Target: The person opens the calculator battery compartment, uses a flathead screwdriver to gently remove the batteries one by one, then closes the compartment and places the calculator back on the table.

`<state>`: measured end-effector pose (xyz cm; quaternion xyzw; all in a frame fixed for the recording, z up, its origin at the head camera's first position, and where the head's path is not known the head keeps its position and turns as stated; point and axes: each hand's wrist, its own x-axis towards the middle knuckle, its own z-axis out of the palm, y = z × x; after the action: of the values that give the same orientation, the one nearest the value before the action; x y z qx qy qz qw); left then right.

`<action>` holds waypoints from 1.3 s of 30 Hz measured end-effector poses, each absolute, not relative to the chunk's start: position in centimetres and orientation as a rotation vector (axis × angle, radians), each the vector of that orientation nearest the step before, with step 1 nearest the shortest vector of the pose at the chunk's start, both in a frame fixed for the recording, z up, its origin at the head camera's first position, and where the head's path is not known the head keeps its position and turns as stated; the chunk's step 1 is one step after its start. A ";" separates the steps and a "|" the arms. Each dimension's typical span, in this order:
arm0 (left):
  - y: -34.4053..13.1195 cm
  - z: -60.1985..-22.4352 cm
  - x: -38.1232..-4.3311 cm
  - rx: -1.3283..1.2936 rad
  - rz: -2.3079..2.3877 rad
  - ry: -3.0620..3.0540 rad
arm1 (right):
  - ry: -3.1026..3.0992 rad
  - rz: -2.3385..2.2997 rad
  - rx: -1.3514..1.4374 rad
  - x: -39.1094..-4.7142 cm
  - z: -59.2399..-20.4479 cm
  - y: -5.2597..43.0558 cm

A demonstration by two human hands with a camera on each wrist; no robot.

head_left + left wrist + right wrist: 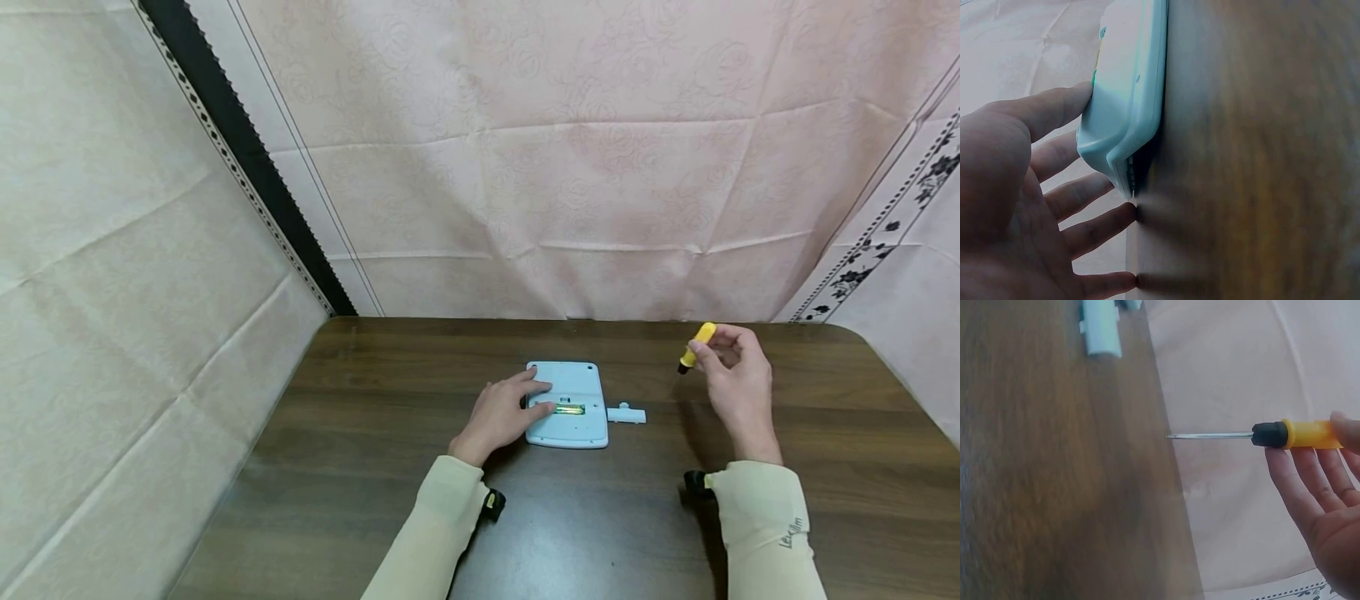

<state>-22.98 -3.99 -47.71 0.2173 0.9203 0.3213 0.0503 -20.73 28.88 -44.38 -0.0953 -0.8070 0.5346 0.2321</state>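
Note:
A light-blue flat plastic device (567, 429) lies on the table with its battery compartment uncovered. A green and gold battery (572, 410) sits in that compartment. My left hand (501, 417) rests at the device's left side, fingers spread. In the left wrist view its thumb (1063, 106) touches the device beside a sliver of green. Off to the right, my right hand (738, 383) pinches a screwdriver (1307, 434) by its yellow handle, above the table. The screwdriver's bare metal shaft points away from the palm, touching nothing.
A light-blue battery cover (627, 414) lies against or just beside the device's right edge. The brown wooden table (360, 467) ends at a pale patterned cloth (600, 192) behind it. Another pale cloth (112, 333) hangs on the left.

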 end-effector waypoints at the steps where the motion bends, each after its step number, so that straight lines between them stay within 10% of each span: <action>1: -4.0 -47.7 -23.0 0.662 0.980 2.802 | -2.212 1.484 -0.249 -20.7 -44.3 28.8; 39: -4.0 -47.7 -23.0 0.656 0.965 2.802 | -2.325 1.922 0.259 -20.4 -42.6 21.8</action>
<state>-23.00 -4.02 -47.66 0.2159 0.9218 0.3175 0.0531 -20.42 21.79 -42.65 0.0854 -0.7668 0.6337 0.0570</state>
